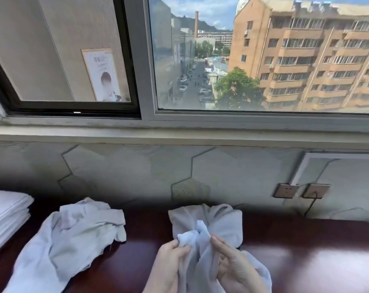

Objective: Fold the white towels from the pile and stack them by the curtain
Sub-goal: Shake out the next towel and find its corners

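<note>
Two hands work nearest the camera, and both have hold of one white towel (pixel 221 225); the left hand (pixel 166 265) has its thumb and curled fingers pinching a bunched, knotted-looking wad of the cloth at the top; the right hand (pixel 238 271) sits just beside it with its fingers loosely bent round a fold of the same towel, forefinger reaching up toward the wad. The towel rises crumpled above and beyond the fingertips, and the rest of it drapes down between the two palms and over the right wrist; its far part rests on the dark, glossy red-brown table (pixel 306 261).

To the left of the left hand, apart from it, lies one loose heap (pixel 73 240) of rumpled white towelling spread on the table; whether it is one cloth or two I cannot tell. Further left again, at the frame's edge, stands one folded stack (pixel 6 212) of white towels, several layers deep with neat edges.

Beyond the hands runs a wall panel (pixel 232 170) with a hexagon pattern; on it, up and to the right of the right hand, are two wall sockets (pixel 285 190) side by side, with one dark cable (pixel 310 206) dropping from the right-hand one. Above that come the window sill (pixel 179 134) and the window (pixel 263 60), which looks out on a street and apartment blocks.
</note>
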{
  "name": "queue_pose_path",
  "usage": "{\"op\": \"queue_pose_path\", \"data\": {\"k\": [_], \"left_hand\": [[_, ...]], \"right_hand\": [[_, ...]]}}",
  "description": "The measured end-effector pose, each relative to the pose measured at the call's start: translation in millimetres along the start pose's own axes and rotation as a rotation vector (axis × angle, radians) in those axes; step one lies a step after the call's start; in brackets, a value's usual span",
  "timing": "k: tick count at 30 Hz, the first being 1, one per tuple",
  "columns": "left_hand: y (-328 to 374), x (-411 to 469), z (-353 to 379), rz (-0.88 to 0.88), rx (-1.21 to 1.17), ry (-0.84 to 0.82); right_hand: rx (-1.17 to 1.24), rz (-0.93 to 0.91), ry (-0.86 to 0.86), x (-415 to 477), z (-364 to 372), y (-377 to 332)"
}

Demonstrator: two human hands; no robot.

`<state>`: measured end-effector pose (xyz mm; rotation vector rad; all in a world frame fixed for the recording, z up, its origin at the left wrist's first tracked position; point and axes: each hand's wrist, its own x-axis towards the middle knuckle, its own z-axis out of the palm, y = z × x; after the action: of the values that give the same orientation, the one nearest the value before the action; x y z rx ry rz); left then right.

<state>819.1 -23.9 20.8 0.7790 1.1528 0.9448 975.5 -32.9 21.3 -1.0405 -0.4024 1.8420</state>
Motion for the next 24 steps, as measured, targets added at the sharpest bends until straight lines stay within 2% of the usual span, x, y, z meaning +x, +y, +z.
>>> {"op": "queue_pose_path", "data": {"k": [3,8,11,15,18,21,22,24], "left_hand": [[1.7,-4.5,6.0,-0.03,-0.173,-0.023],[8.4,-8.5,15.6,-0.009,-0.304,0.006],[10.0,-6.2,11.7,0.018,-0.233,0.073],[17.7,-9.3,11.3,0.202,-0.072,0.1],[27.6,-13.0,9.4,0.295,-0.047,0.065],[41.9,-15.6,5.5,0.301,-0.145,-0.023],[46.2,-16.4,4.5,0.301,-0.147,-0.052],[50.9,-18.5,5.6,0.292,-0.131,-0.129]], "right_hand": [[0.081,0.032,0.031,3.2,0.2,2.7],[0.078,0.088,-0.05,-2.2,12.7,-6.2],[0.09,0.165,-0.116,-6.2,20.2,-10.7],[0.158,0.238,-0.155,-8.1,27.6,-15.3],[0.267,0.152,-0.098,-7.6,29.8,-28.3],[0.33,0.006,-0.269,-15.8,42.7,-48.7],[0.261,-0.083,-0.297,-16.7,47.7,-52.1],[-0.006,-0.303,-0.236,-20.5,60.3,-50.6]]}}
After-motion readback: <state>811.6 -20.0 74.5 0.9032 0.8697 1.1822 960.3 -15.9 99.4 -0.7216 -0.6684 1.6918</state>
